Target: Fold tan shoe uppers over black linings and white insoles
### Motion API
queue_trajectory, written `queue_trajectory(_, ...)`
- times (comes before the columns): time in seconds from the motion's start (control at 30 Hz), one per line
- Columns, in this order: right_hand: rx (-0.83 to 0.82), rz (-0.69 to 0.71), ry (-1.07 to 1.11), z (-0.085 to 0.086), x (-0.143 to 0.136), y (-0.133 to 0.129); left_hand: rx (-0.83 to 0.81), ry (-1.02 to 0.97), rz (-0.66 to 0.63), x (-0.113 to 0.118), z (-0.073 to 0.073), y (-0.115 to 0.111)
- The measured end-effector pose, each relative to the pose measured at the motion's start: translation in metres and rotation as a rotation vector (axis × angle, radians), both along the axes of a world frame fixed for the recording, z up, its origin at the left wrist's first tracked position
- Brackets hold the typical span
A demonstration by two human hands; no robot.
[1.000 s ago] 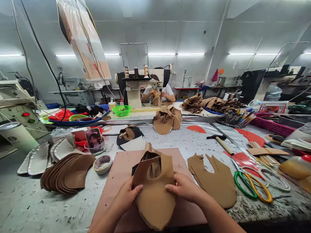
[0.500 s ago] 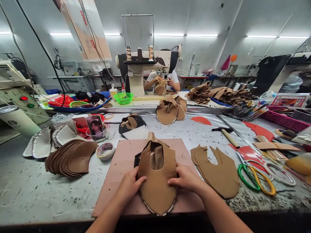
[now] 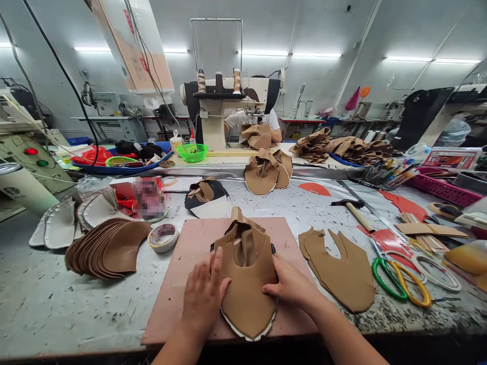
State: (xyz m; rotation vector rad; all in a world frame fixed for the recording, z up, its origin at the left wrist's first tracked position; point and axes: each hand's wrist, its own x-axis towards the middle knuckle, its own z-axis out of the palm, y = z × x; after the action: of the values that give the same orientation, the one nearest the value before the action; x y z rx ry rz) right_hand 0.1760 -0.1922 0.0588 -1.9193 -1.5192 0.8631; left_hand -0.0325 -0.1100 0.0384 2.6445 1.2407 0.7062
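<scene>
A brown leather shoe upper [image 3: 249, 289] lies on a pinkish board [image 3: 171, 299], its rounded toe toward me and a white edge showing beneath. My left hand [image 3: 203, 291] rests at its left side, fingers stretched out and pointing up, the thumb at the leather's edge. At the right side my right hand [image 3: 291, 284] grips the upper, thumb on top and fingers mostly hidden under the edge. Flat brown leather pieces [image 3: 340, 268] lie right of the board.
A roll of tape [image 3: 163, 238] and stacked brown pieces [image 3: 110, 248] are left. Scissors [image 3: 401, 281] and a hammer [image 3: 359, 215] lie right. More uppers [image 3: 262, 175] sit behind. Beyond, a person in white [image 3: 272, 124] sits at a sewing machine [image 3: 213, 121].
My left hand has shifted from gripping the upper's edge to lying beside it with raised, extended fingers. Across the table, the person's brown piece has been lifted and turned.
</scene>
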Motion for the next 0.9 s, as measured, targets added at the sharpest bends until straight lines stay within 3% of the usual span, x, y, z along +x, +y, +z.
queue_trajectory(0.07,0.036,0.021,-0.001,0.003,0.004,0.004,0.242,0.073,-0.197,0.009,-0.007,-0.011)
queue_trajectory(0.1,0.048,0.041,0.007,0.005,0.008,0.009,0.273,0.118,-0.340,0.014,-0.010,-0.016)
queue_trajectory(0.17,0.039,0.040,-0.010,0.008,0.019,0.021,0.208,0.239,-0.575,0.023,-0.013,-0.024)
queue_trajectory(0.23,-0.018,-0.013,-0.061,0.008,0.031,0.034,0.088,0.355,-0.659,0.028,-0.012,-0.028)
queue_trajectory(0.43,-0.077,-0.086,-0.107,-0.003,0.046,0.055,-0.061,0.433,-0.680,0.042,0.006,-0.020)
queue_trajectory(0.63,-0.047,-0.126,-0.136,-0.006,0.043,0.056,-0.155,0.415,-0.532,0.074,0.010,-0.012)
queue_trajectory(0.9,-0.023,-0.248,-0.189,-0.012,0.040,0.057,-0.174,0.507,-0.615,0.069,0.016,-0.004)
